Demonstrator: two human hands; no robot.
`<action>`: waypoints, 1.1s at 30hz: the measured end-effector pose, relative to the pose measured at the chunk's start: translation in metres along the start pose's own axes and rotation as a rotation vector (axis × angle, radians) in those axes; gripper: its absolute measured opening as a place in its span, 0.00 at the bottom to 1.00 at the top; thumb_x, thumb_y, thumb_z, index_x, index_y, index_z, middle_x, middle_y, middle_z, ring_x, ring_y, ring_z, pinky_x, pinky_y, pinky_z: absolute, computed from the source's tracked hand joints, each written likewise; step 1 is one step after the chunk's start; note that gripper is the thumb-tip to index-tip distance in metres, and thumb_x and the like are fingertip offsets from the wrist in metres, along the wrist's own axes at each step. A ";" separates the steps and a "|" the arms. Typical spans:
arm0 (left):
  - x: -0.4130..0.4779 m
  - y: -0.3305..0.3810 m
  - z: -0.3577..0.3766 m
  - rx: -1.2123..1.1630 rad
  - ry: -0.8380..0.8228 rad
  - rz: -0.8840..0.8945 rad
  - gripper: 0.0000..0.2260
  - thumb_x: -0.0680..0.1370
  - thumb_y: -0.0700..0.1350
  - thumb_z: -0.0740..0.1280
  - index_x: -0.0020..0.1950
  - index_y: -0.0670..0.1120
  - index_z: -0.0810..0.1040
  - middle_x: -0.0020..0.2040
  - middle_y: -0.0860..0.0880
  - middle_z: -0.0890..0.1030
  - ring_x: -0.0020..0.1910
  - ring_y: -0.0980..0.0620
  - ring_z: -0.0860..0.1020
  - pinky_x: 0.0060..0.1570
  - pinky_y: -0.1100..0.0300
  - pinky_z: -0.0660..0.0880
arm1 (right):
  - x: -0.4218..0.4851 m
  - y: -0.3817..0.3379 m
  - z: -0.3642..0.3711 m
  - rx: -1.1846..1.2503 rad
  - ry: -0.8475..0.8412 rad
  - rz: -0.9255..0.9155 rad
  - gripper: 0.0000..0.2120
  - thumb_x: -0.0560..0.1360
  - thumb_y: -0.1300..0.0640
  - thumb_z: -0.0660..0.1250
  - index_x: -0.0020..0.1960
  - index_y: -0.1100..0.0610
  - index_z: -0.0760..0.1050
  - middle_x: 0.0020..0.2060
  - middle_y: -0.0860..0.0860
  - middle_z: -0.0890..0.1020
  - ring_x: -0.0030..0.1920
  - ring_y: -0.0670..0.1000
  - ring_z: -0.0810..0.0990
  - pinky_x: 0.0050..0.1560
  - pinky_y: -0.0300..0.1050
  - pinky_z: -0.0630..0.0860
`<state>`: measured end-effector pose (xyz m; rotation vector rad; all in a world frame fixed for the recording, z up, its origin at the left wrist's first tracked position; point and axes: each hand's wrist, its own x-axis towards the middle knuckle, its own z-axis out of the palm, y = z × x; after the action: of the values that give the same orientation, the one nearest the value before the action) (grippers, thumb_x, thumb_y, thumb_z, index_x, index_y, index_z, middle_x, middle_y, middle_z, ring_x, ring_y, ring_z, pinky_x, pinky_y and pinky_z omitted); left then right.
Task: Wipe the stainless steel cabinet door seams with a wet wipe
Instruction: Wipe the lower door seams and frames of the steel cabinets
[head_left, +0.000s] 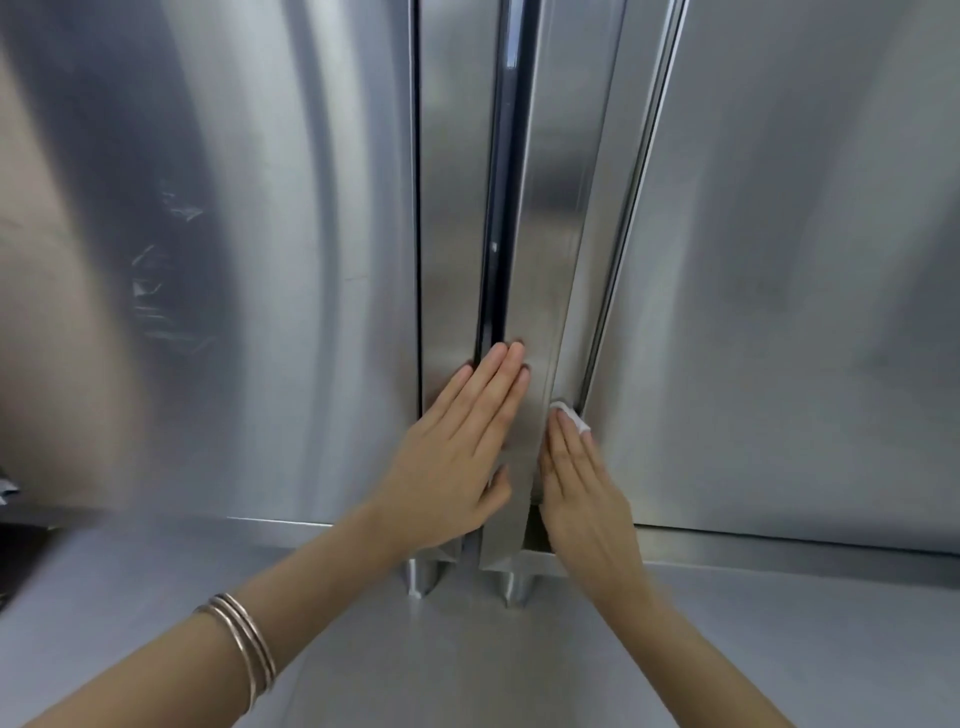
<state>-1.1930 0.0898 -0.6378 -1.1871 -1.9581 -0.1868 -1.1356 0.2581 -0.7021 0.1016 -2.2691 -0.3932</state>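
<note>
Two stainless steel cabinet doors fill the view, the left door (234, 234) and the right door (779, 260). Between them run raised vertical handle strips (556, 208) with a dark central seam (506, 182). My left hand (457, 457) lies flat with straight fingers on the strips, its fingertips at the dark seam. My right hand (582, 493) has straight fingers pressing a small white wet wipe (571, 414) against the groove (623, 234) beside the right door. Most of the wipe is hidden under the fingers.
A steel ledge (727, 545) runs below the doors, with a steel surface (467, 649) beneath my arms. Torn film scraps (161, 291) cling to the left door. Metal bangles (244, 644) sit on my left wrist. Something dark (15, 519) sits at the left edge.
</note>
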 end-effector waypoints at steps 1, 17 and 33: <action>-0.001 0.000 0.001 0.008 -0.002 -0.002 0.40 0.72 0.46 0.66 0.78 0.38 0.49 0.79 0.40 0.49 0.79 0.44 0.48 0.77 0.51 0.48 | 0.017 0.003 -0.007 0.009 0.012 0.049 0.21 0.80 0.67 0.49 0.72 0.72 0.55 0.72 0.68 0.59 0.73 0.64 0.59 0.74 0.58 0.54; -0.001 -0.001 0.006 -0.026 0.010 -0.014 0.37 0.74 0.45 0.65 0.77 0.37 0.49 0.78 0.41 0.49 0.79 0.45 0.45 0.77 0.50 0.48 | 0.011 0.007 0.005 0.031 -0.031 0.023 0.23 0.80 0.63 0.55 0.72 0.72 0.58 0.73 0.67 0.58 0.75 0.62 0.55 0.74 0.57 0.56; -0.001 -0.001 -0.001 -0.058 -0.004 -0.003 0.37 0.73 0.43 0.66 0.77 0.36 0.53 0.78 0.39 0.50 0.78 0.44 0.48 0.77 0.49 0.51 | -0.050 -0.020 0.021 0.306 -0.156 0.091 0.16 0.72 0.57 0.60 0.50 0.61 0.83 0.52 0.54 0.84 0.52 0.52 0.83 0.57 0.41 0.75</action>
<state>-1.1932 0.0880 -0.6382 -1.2227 -1.9695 -0.2439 -1.1189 0.2545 -0.7570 0.1274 -2.4636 -0.0028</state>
